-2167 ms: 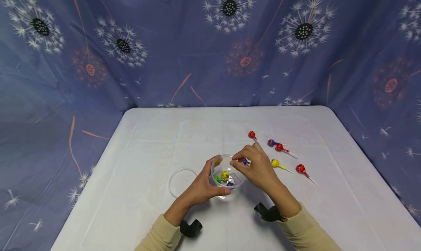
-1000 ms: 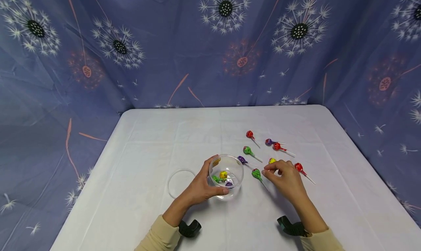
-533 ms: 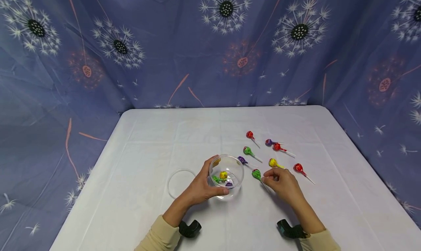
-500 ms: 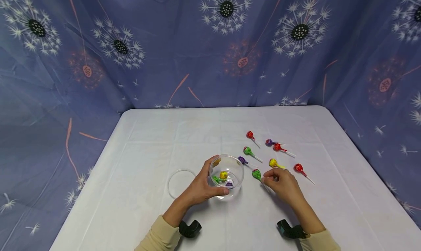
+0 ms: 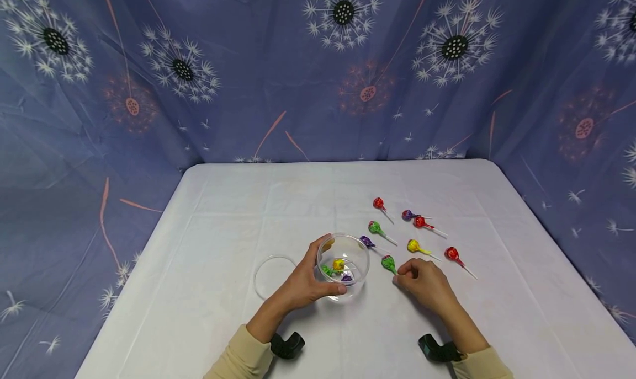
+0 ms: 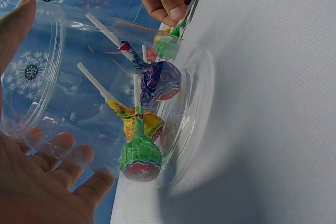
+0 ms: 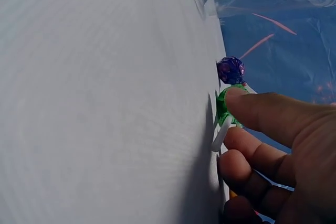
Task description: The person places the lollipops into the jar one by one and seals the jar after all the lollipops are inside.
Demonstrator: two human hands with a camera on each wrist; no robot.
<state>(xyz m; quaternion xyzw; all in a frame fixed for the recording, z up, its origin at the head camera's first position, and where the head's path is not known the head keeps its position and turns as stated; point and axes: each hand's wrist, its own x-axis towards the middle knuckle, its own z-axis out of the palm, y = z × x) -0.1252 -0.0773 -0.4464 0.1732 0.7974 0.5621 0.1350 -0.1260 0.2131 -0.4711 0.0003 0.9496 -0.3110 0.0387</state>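
Observation:
My left hand (image 5: 305, 282) holds a clear plastic tub (image 5: 343, 246) around its side, thumb in front and fingers behind. A green lollipop (image 6: 139, 158), a yellow lollipop (image 6: 149, 125) and a purple lollipop (image 6: 161, 80) are inside, heads down and sticks slanting up. To the right of the tub, my right hand (image 5: 424, 282) pinches another green lollipop (image 5: 388, 263) by its stick with thumb and forefinger. That lollipop's head is at table height; its stick is mostly hidden by the fingers in the head view.
Beyond the right hand lie a yellow lollipop (image 5: 417, 247), several red lollipops (image 5: 452, 254), purple lollipops (image 5: 366, 241) and a further green lollipop (image 5: 375, 228). A clear round lid (image 5: 263, 263) lies left of the tub on the white-covered table (image 5: 189, 291). Patterned curtains (image 5: 278, 81) hang behind.
My right hand has come from the tub's rim rightward, then down to the green lollipop, where its fingers have closed on the stick. The left hand and tub have stayed put.

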